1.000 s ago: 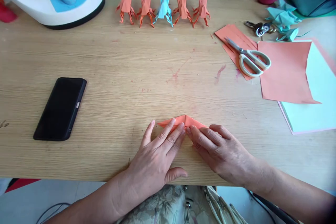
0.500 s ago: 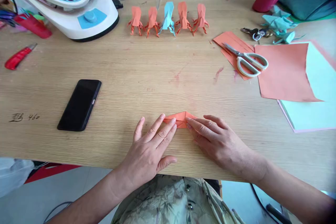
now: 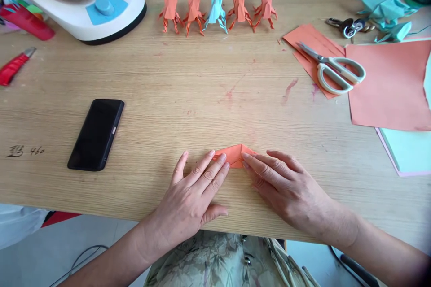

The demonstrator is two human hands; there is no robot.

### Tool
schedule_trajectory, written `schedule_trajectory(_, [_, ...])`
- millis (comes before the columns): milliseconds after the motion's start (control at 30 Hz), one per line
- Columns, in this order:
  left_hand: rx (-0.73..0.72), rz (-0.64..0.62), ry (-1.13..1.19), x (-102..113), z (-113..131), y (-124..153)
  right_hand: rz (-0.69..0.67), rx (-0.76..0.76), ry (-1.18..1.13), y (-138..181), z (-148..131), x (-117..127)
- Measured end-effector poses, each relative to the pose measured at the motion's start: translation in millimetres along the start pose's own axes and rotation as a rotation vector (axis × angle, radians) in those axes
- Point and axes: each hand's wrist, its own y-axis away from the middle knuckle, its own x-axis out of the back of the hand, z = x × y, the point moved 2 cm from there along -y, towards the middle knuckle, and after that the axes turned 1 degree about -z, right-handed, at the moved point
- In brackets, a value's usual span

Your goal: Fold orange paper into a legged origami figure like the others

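A small folded orange paper piece (image 3: 234, 154) lies flat on the wooden table (image 3: 188, 85) near its front edge. My left hand (image 3: 195, 190) lies flat with its fingers stretched out, the fingertips pressing on the left part of the paper. My right hand (image 3: 286, 186) is flat too, fingers extended, with the fingertips on the paper's right part. Both hands cover most of the piece; only its top point shows between them.
A row of folded paper figures (image 3: 217, 6), orange with one blue, stands at the back. A black phone (image 3: 96, 133) lies at left. Scissors (image 3: 332, 67) rest on orange sheets (image 3: 387, 85) at right. A white fan base (image 3: 84, 2) and red knife (image 3: 13, 66) sit far left.
The paper now shows less width than a second ago, its side flaps folded in under my fingers. The view has shifted slightly; my hands stay pressed on the piece.
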Motion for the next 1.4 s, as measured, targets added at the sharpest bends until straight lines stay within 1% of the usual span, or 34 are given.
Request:
schedule_trajectory(233, [0.049,0.001,-0.039,2.3,6.6,-2.3,0.018,0.011,0.013,-4.1,-0.9,2.3])
schedule_trajectory(367, [0.031,-0.009,-0.044,2.4,10.6,-3.9,0.014,0.013,0.012,-4.6,-1.5,3.4])
schedule_trajectory(533, [0.084,-0.014,-0.072,2.2,13.2,-6.2,0.019,0.014,0.019,-3.6,-1.4,3.2])
schedule_trajectory(633, [0.073,-0.02,-0.061,0.8,10.7,-4.0,0.018,0.013,0.028,-4.0,-1.0,3.6])
schedule_trajectory(767, [0.039,-0.064,0.0,-2.6,3.2,2.0,0.005,0.024,0.04,-4.1,-0.9,3.7])
schedule_trajectory(867, [0.066,-0.073,0.023,-3.4,2.7,2.4,0.023,0.025,0.042,-3.1,-0.8,2.6])
schedule_trajectory(1000, [0.154,-0.065,0.032,-0.8,10.6,-4.4,0.031,0.019,0.023,-2.0,-0.2,0.8])
schedule_trajectory(1067, [0.171,-0.055,0.032,1.0,14.3,-7.8,0.023,0.016,0.019,-1.8,0.1,0.6])
schedule_trajectory(1233, [0.17,-0.027,0.02,0.5,15.8,-8.8,0.018,0.017,0.013,-1.3,0.2,0.9])
schedule_trajectory(1400, [0.146,-0.027,0.024,-2.4,14.2,-4.3,0.008,0.011,0.013,-0.9,-0.3,0.4])
